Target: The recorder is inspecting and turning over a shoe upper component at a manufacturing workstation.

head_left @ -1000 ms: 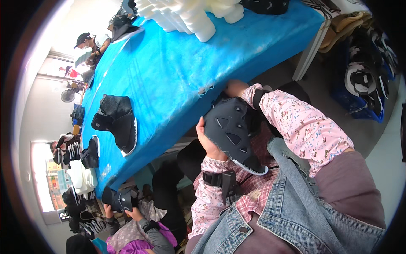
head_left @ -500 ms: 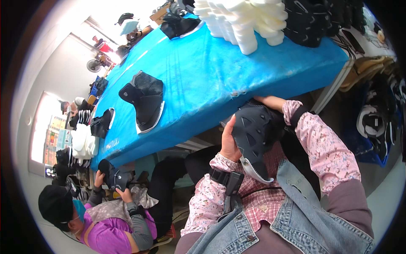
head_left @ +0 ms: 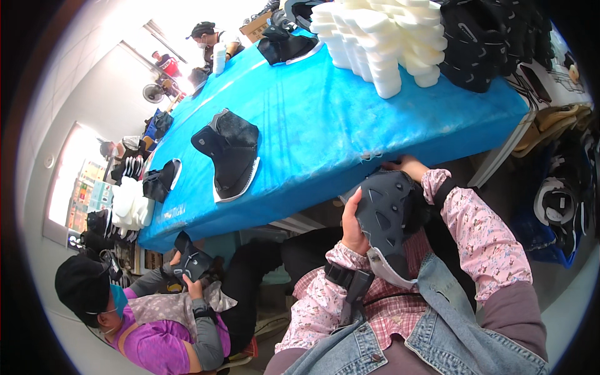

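In my lap, just below the table's near edge, I hold a black shoe upper with cut-out-like triangular shapes and a pale edge at its lower end. My left hand grips its left side, thumb pointing up and the other fingers hidden behind it. At the far end my right hand is closed around the upper's top, its fingertips partly hidden. Another black upper with a white edge lies on the blue-covered table, to the left of my hands.
White foam pieces are stacked at the back right, beside a pile of black uppers. A blue crate stands low on the right. A co-worker at my left handles a black upper. Other people sit farther along the table.
My view has shifted, so table and hands appear farther right and slightly lower. Both hands keep their hold on the upper. The co-worker's piece has turned in their hands.
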A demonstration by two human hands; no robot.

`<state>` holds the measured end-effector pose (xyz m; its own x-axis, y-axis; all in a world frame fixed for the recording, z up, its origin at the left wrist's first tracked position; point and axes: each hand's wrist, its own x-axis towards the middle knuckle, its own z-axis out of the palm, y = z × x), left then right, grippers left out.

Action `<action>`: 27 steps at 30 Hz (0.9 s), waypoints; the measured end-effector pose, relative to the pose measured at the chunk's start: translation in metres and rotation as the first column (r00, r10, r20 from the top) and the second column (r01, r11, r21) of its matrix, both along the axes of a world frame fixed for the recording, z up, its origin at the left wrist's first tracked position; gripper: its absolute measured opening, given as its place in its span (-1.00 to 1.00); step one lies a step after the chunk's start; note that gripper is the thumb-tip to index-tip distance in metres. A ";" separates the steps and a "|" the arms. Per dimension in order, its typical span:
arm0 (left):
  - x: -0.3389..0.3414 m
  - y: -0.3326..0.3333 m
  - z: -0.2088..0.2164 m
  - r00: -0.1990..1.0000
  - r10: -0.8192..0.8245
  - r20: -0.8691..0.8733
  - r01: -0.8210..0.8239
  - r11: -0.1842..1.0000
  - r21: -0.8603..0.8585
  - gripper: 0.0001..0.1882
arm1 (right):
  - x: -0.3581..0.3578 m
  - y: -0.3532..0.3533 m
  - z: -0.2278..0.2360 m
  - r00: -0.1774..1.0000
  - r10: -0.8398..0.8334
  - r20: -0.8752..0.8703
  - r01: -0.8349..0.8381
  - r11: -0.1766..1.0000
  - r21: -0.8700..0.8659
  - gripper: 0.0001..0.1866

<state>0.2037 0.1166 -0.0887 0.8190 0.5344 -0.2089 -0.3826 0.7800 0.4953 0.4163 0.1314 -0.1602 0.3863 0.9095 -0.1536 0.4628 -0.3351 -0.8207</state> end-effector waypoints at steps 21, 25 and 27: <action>-0.006 -0.003 -0.020 0.994 -0.034 0.106 0.039 0.998 -0.043 -0.39 | -0.002 0.000 -0.019 0.996 -0.026 -0.082 0.026 1.000 0.000 -0.38; -0.007 -0.004 -0.023 0.993 -0.021 0.113 0.026 0.998 -0.049 -0.38 | -0.007 0.001 -0.022 0.990 -0.049 -0.129 0.055 0.998 0.040 -0.40; -0.008 -0.004 -0.025 0.994 -0.012 0.107 0.017 0.999 -0.050 -0.38 | -0.011 0.001 -0.018 0.988 -0.051 -0.146 0.063 0.995 0.074 -0.43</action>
<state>0.1955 0.1129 -0.1133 0.8456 0.5132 -0.1468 -0.4194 0.8090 0.4119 0.4052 0.1320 -0.1783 0.4168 0.8981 -0.1404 0.3200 -0.2895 -0.9021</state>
